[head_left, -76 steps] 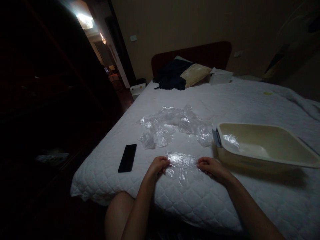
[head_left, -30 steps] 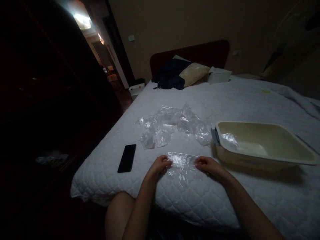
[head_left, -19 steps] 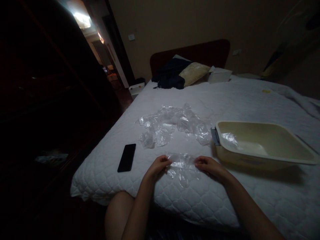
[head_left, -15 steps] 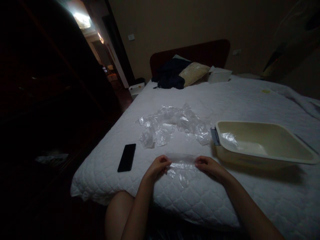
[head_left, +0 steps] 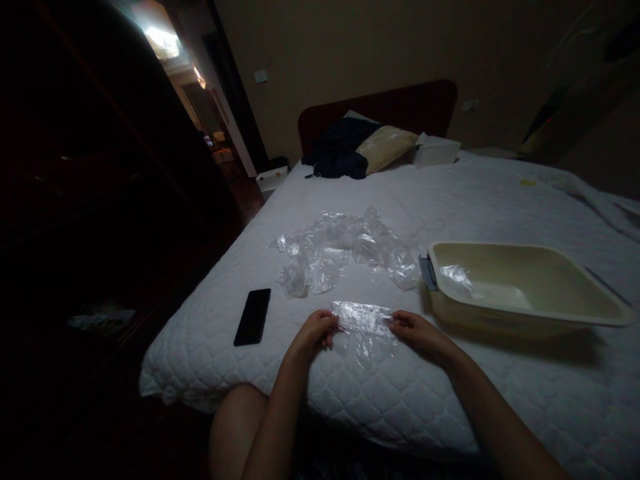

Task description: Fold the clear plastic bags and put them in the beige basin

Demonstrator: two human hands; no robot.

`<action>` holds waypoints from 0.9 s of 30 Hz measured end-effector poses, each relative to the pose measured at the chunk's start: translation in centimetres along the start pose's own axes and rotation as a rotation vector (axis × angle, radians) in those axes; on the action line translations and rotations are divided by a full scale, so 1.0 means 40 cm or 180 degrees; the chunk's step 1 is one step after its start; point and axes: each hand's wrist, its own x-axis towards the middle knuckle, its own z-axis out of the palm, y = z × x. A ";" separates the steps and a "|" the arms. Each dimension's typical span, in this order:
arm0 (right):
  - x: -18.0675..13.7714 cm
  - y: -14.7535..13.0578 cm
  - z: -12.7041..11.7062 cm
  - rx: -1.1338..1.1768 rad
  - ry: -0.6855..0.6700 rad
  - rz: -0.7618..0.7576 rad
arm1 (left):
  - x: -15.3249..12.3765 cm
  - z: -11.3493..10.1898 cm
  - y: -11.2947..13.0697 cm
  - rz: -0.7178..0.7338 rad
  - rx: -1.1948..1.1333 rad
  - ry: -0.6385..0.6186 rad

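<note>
A clear plastic bag (head_left: pixel 364 321) is stretched between my two hands near the front edge of the bed; its upper part is a flat, shiny band and its lower part hangs loose and crinkled. My left hand (head_left: pixel 321 328) pinches its left side, and my right hand (head_left: pixel 409 327) pinches the right side. Just beyond lies a spread heap of crumpled clear plastic bags (head_left: pixel 345 247). To the right of my right hand stands a cream plastic bin (head_left: pixel 530 320) with grey handles, holding a bit of clear plastic (head_left: pixel 457 275).
A black phone (head_left: pixel 253 317) lies left of my left hand on the white quilted bedspread (head_left: pixel 210 333). Dark clothing (head_left: pixel 340 153), a beige pillow (head_left: pixel 387 148) and a white box (head_left: pixel 436 152) are by the headboard (head_left: pixel 430 100). A doorway (head_left: pixel 215 113) opens at back left.
The plastic between my hands has tilted, so its upper band now shines brightly. Both hands keep their pinch in nearly the same place.
</note>
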 end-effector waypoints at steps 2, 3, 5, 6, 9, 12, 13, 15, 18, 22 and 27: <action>0.000 -0.003 0.001 -0.0053 -0.0009 0.0029 | -0.002 0.001 0.008 0.0013 0.0011 -0.0090; 0.000 -0.004 0.002 -0.0056 -0.0015 0.0043 | -0.003 0.000 0.010 0.0004 0.0009 -0.0136; 0.000 -0.005 0.002 -0.0031 -0.0023 0.0064 | -0.004 -0.001 0.012 -0.0021 -0.0013 -0.0176; 0.001 -0.004 0.002 -0.0021 -0.0029 0.0071 | -0.004 -0.002 0.012 -0.0026 -0.0027 -0.0174; 0.004 0.000 0.000 -0.0054 -0.0042 0.0071 | -0.002 -0.003 0.008 0.0003 -0.0008 -0.0169; 0.004 0.002 -0.001 -0.0147 -0.0025 0.0035 | 0.000 -0.002 0.006 -0.0054 0.0047 -0.0182; 0.004 0.002 -0.001 -0.0168 -0.0019 0.0018 | 0.000 -0.001 0.005 -0.0081 0.0056 -0.0180; 0.004 0.001 -0.001 -0.0173 0.0003 -0.0013 | -0.001 -0.001 0.005 -0.0091 0.0035 -0.0204; 0.005 0.002 -0.002 -0.0111 0.0012 -0.0035 | -0.002 -0.003 0.002 0.0020 -0.0044 -0.0300; 0.006 0.003 -0.003 -0.0061 -0.0014 -0.0051 | -0.003 -0.012 -0.004 0.0083 -0.0063 -0.0331; -0.005 0.002 -0.001 -0.0047 0.0072 -0.0165 | -0.013 -0.019 -0.006 0.0026 -0.0391 -0.0302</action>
